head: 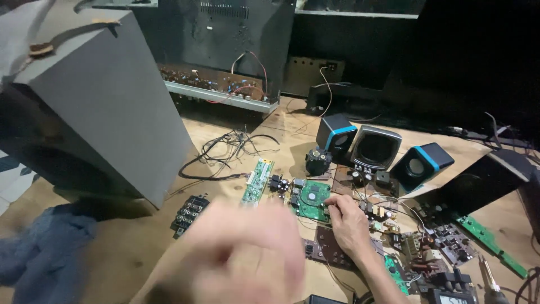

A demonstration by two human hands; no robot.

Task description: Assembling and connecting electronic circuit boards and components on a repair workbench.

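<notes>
My right hand point(349, 224) lies palm down on the wooden table point(140, 247), fingers bent, fingertips at the right edge of a square green circuit board point(310, 198). Whether it grips the board is unclear. Under its wrist is a brown circuit board point(323, 247). My left hand point(242, 256) is raised close to the camera and blurred by motion, so its fingers cannot be made out; nothing shows in it. A long narrow green board point(256, 181) lies just beyond it.
A large grey speaker box point(107, 95) leans at the left, with a blue cloth point(45, 253) below it. An open amplifier chassis point(225, 56) stands at the back. Three small blue-and-black speakers point(376, 149), loose black wires point(225, 149) and several circuit boards point(450, 239) crowd the right.
</notes>
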